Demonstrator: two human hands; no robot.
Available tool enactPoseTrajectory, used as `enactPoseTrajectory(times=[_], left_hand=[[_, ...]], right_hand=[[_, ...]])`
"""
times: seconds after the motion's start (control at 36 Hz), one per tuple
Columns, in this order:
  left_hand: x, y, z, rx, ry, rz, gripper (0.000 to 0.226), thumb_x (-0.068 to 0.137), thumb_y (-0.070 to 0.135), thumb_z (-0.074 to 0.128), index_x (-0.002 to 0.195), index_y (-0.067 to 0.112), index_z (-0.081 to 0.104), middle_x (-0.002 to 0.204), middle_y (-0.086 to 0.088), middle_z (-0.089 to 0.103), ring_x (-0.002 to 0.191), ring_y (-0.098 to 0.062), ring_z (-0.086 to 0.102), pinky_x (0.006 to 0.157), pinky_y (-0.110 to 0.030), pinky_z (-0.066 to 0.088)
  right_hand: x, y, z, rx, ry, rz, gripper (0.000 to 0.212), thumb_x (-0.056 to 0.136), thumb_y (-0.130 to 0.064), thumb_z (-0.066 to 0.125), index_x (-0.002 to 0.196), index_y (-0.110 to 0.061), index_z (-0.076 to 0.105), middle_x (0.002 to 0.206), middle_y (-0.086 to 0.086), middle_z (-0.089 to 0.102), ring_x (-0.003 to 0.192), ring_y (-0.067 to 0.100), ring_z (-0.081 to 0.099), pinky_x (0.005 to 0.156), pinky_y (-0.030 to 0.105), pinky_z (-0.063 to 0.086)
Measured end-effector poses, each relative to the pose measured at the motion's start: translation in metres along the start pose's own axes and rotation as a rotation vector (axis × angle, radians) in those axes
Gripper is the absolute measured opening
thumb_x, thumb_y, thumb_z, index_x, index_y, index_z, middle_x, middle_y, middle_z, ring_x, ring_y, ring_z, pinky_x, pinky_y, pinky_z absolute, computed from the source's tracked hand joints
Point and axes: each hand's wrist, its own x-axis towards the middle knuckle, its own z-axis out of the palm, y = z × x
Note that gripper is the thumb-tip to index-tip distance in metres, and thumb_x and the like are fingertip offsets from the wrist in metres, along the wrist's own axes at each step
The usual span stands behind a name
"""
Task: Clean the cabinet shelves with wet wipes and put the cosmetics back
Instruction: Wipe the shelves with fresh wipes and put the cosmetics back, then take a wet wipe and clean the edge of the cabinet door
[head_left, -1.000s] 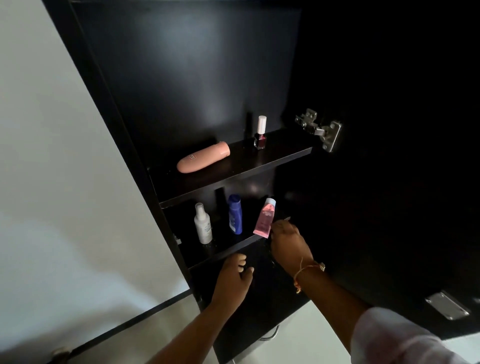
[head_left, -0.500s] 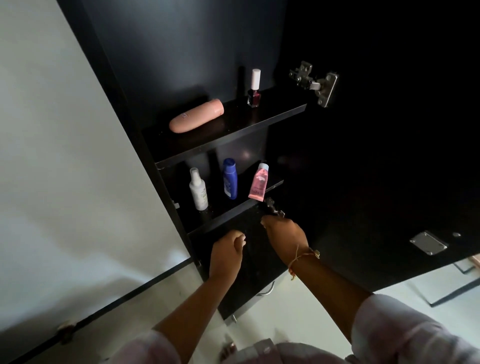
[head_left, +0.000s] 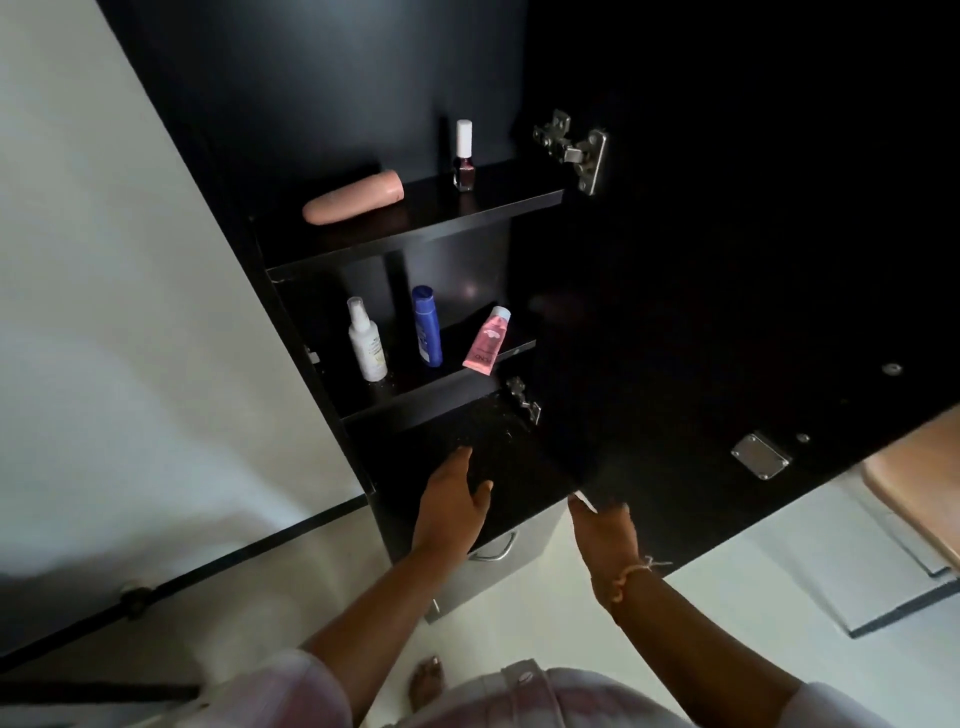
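Left hand (head_left: 452, 501): fingers straight, close together, over the bottom shelf (head_left: 519, 467); contact unclear. Right hand (head_left: 605, 532): at the lower edge of the open door (head_left: 727, 312), white scrap (head_left: 582, 501) at its fingertips; grip cannot be determined. Middle shelf (head_left: 415, 397): spray bottle (head_left: 366, 340), blue bottle (head_left: 427, 326), leaning pink tube (head_left: 487, 340). Top shelf (head_left: 415, 234): peach tube (head_left: 353, 197) lying flat, nail polish (head_left: 464, 156) upright.
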Motion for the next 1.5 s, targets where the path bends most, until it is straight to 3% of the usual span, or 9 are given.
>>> enactPoseTrajectory(times=[0.17,0.28,0.36,0.44,0.64,0.94,1.19,1.36,1.5], left_hand=[[-0.038,0.026,0.037,-0.011,-0.033,-0.054,0.061,0.092,0.032,0.062,0.145,0.014,0.038,0.146,-0.007,0.045,0.136,-0.02,0.041,0.107,-0.028,0.039],[-0.063,0.04,0.058,0.016,-0.044,-0.059,0.063,0.092,0.036,0.06,0.147,0.016,0.036,0.148,-0.005,0.041,0.138,-0.018,0.038,0.107,-0.026,0.038],[-0.08,0.048,0.067,0.007,-0.048,-0.061,0.063,0.092,0.039,0.061,0.146,0.018,0.036,0.148,-0.004,0.042,0.136,-0.017,0.042,0.103,-0.022,0.039],[-0.091,0.055,0.071,0.024,-0.063,-0.048,0.063,0.092,0.041,0.059,0.146,0.019,0.036,0.148,-0.004,0.042,0.132,-0.016,0.046,0.099,-0.019,0.04],[-0.104,0.075,0.077,0.013,-0.104,-0.014,0.063,0.092,0.043,0.059,0.147,0.021,0.035,0.149,0.001,0.04,0.136,-0.016,0.041,0.108,-0.03,0.041],[-0.13,0.082,0.081,-0.066,-0.162,-0.032,0.053,0.092,0.047,0.057,0.139,0.024,0.048,0.138,0.007,0.055,0.123,-0.009,0.055,0.093,-0.015,0.042],[-0.149,0.061,0.059,-0.228,-0.047,-0.159,0.037,0.089,0.054,0.054,0.116,0.03,0.063,0.111,0.013,0.069,0.104,-0.005,0.063,0.09,-0.021,0.051],[-0.136,0.032,0.023,-0.124,0.275,-0.307,0.028,0.094,0.042,0.055,0.1,0.018,0.068,0.09,0.0,0.072,0.08,-0.013,0.065,0.072,-0.029,0.055],[-0.106,0.005,-0.013,-0.101,0.414,-0.458,0.033,0.092,0.042,0.059,0.096,0.01,0.067,0.095,-0.006,0.071,0.087,-0.024,0.065,0.07,-0.027,0.046]], right_hand=[[0.007,0.042,-0.062,0.082,0.091,0.179,0.055,0.08,-0.038,0.067,0.114,0.003,0.057,0.106,0.02,0.063,0.098,0.038,0.062,0.089,0.05,0.052],[0.012,0.045,-0.099,0.13,0.29,0.24,0.062,0.08,-0.037,0.073,0.122,-0.002,0.044,0.12,0.014,0.053,0.105,0.036,0.056,0.091,0.048,0.05],[0.016,0.049,-0.113,0.194,0.288,-0.015,0.061,0.082,-0.038,0.07,0.131,-0.019,0.039,0.131,0.009,0.051,0.116,0.033,0.054,0.098,0.05,0.049],[0.016,0.056,-0.117,0.182,0.215,-0.209,0.033,0.086,-0.037,0.06,0.115,-0.033,0.045,0.113,-0.003,0.061,0.102,0.024,0.061,0.088,0.046,0.055],[0.002,0.063,-0.131,0.044,0.177,-0.38,0.002,0.099,-0.025,0.048,0.101,-0.025,0.046,0.097,0.0,0.06,0.087,0.024,0.058,0.077,0.035,0.05],[-0.033,0.08,-0.118,-0.147,-0.063,-0.583,0.018,0.096,-0.037,0.055,0.081,-0.033,0.045,0.087,-0.014,0.064,0.086,0.004,0.062,0.069,0.024,0.051],[-0.058,0.069,-0.065,-0.355,-0.365,-0.825,0.016,0.098,-0.025,0.053,0.112,-0.025,0.061,0.101,-0.006,0.069,0.087,0.008,0.064,0.068,0.004,0.042],[-0.057,0.047,-0.017,-0.644,-0.599,-0.91,0.049,0.101,-0.019,0.043,0.146,-0.035,0.035,0.121,0.006,0.065,0.104,0.02,0.063,0.09,0.026,0.05],[-0.055,0.024,0.026,-0.729,-0.662,-0.971,0.058,0.097,-0.015,0.045,0.149,-0.032,0.027,0.124,0.008,0.061,0.108,0.022,0.061,0.093,0.032,0.052]])
